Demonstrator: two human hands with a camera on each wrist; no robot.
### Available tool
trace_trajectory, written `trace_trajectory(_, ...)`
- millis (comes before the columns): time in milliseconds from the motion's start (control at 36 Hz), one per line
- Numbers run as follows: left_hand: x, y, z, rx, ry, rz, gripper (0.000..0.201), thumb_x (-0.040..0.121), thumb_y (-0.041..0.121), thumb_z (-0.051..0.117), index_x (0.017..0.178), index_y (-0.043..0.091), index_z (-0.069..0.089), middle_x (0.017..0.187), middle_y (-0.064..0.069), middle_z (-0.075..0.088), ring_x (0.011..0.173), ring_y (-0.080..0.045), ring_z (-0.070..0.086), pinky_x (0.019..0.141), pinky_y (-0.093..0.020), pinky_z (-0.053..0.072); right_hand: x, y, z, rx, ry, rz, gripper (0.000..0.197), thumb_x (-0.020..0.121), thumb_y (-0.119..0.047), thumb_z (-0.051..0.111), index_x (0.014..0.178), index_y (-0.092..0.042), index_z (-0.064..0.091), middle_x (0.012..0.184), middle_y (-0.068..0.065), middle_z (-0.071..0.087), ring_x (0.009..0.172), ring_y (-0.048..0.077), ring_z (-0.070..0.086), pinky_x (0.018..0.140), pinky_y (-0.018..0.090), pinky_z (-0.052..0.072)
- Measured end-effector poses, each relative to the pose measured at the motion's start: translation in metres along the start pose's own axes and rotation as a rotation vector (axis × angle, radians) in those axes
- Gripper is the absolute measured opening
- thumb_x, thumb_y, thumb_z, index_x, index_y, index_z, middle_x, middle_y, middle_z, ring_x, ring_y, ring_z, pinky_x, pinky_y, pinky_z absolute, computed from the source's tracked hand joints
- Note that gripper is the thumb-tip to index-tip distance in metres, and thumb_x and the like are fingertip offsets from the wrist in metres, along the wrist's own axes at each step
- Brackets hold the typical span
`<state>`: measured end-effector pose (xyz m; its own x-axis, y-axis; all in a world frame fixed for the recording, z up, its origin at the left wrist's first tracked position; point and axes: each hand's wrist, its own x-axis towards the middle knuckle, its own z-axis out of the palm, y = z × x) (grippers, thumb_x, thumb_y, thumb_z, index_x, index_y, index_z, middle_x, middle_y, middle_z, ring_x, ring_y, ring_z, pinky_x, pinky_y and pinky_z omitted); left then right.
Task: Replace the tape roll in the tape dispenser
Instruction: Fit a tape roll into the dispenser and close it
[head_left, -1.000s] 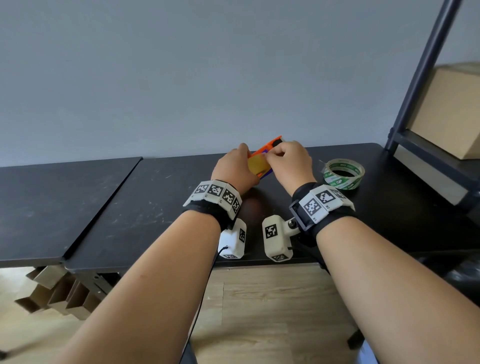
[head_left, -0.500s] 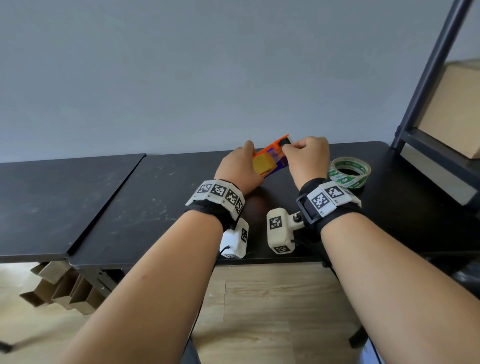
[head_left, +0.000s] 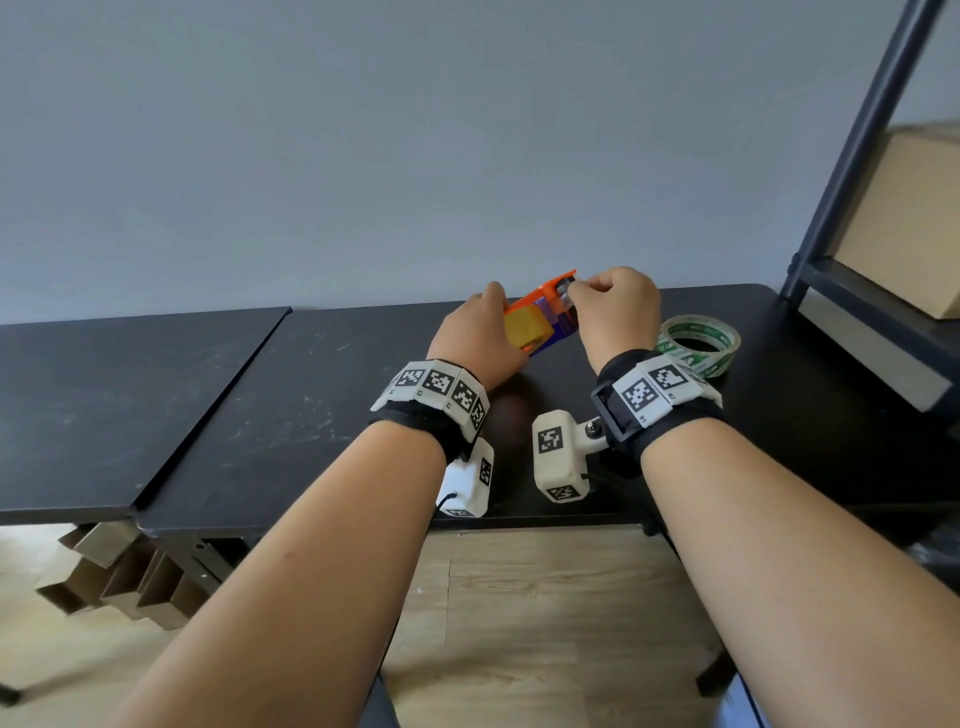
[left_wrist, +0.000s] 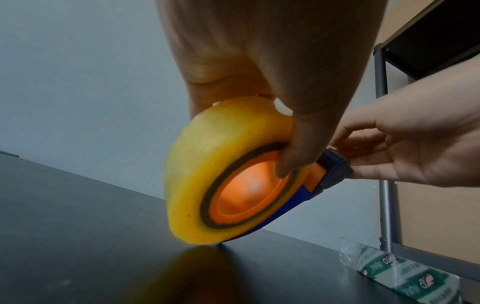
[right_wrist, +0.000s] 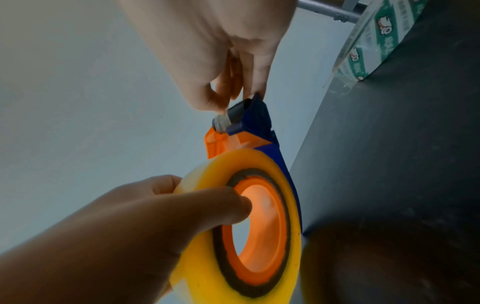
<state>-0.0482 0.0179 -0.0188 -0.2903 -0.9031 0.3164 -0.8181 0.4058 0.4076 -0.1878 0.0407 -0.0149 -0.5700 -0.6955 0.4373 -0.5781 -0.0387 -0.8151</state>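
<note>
An orange and blue tape dispenser (head_left: 551, 303) is held tilted just above the black table (head_left: 311, 395), with a yellow tape roll (left_wrist: 221, 160) seated on its orange hub (right_wrist: 262, 216). My left hand (head_left: 483, 332) grips the roll, thumb (left_wrist: 293, 148) at the hub's rim and fingers over the roll's top. My right hand (head_left: 577, 291) pinches the dispenser's blue front end (right_wrist: 255, 115), thumb on the small roller by the toothed blade. A strip of tape runs from the roll to that roller. A green and white tape roll (head_left: 698, 344) lies flat on the table to the right.
A dark metal shelf frame (head_left: 862, 150) stands at the table's right end and holds a cardboard box (head_left: 904, 218). A second black tabletop (head_left: 104, 395) adjoins on the left. The grey wall is close behind the table.
My right hand has slid from over the yellow roll out to the dispenser's front end. The dispenser has tipped up a little. My left hand keeps its grip on the roll.
</note>
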Motion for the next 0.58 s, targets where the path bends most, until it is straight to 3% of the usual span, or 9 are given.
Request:
trace_trajectory(83, -0.0004, 0.0005, 0.0001, 0.009, 0.007, 0.0, 0.049, 0.073, 0.036, 0.073, 0.109, 0.015, 0.047, 0.106, -0.004, 0.059, 0.082, -0.02, 0.052, 0.067, -0.03, 0.041, -0.0008, 0.0001, -0.0006, 0.008, 0.009, 0.006, 0.025, 0.086, -0.019, 0.06, 0.075, 0.002, 0.069, 0.085, 0.018, 0.073, 0.085, 0.035, 0.065, 0.074, 0.043, 0.054)
trace_trajectory(194, 0.0002, 0.0004, -0.0004, 0.032, 0.0, 0.015, 0.051, 0.072, 0.034, 0.075, 0.11, 0.015, 0.047, 0.109, -0.004, 0.058, 0.092, -0.024, 0.059, 0.068, -0.03, 0.042, 0.0025, 0.0031, -0.0016, 0.038, 0.041, 0.046, 0.023, 0.089, -0.024, 0.061, 0.087, -0.003, 0.071, 0.093, 0.012, 0.072, 0.082, 0.025, 0.061, 0.069, 0.029, 0.043)
trace_trajectory(306, 0.0008, -0.0002, 0.0008, 0.035, 0.024, 0.006, 0.048, 0.075, 0.037, 0.072, 0.109, 0.014, 0.047, 0.109, -0.005, 0.059, 0.092, -0.025, 0.059, 0.068, -0.03, 0.043, 0.005, 0.0033, 0.0, 0.035, 0.05, 0.046, 0.025, 0.09, -0.028, 0.061, 0.094, -0.005, 0.07, 0.098, 0.01, 0.071, 0.089, 0.025, 0.063, 0.075, 0.031, 0.047)
trace_trajectory(472, 0.0002, -0.0006, -0.0001, 0.044, 0.037, 0.009, 0.053, 0.076, 0.041, 0.07, 0.114, 0.012, 0.049, 0.113, -0.007, 0.059, 0.098, -0.027, 0.06, 0.076, -0.032, 0.048, 0.007, 0.0058, -0.0043, 0.12, 0.07, 0.089, 0.025, 0.09, -0.023, 0.058, 0.099, -0.001, 0.068, 0.091, 0.006, 0.065, 0.08, 0.019, 0.056, 0.067, 0.025, 0.039)
trace_trajectory(583, -0.0003, -0.002, -0.0004, 0.04, 0.045, 0.004, 0.053, 0.075, 0.043, 0.071, 0.115, 0.013, 0.05, 0.111, -0.005, 0.06, 0.097, -0.025, 0.06, 0.073, -0.03, 0.046, 0.0072, 0.008, -0.0047, 0.131, 0.083, 0.112, 0.026, 0.09, -0.022, 0.055, 0.101, -0.001, 0.068, 0.092, 0.006, 0.066, 0.079, 0.019, 0.056, 0.065, 0.024, 0.037)
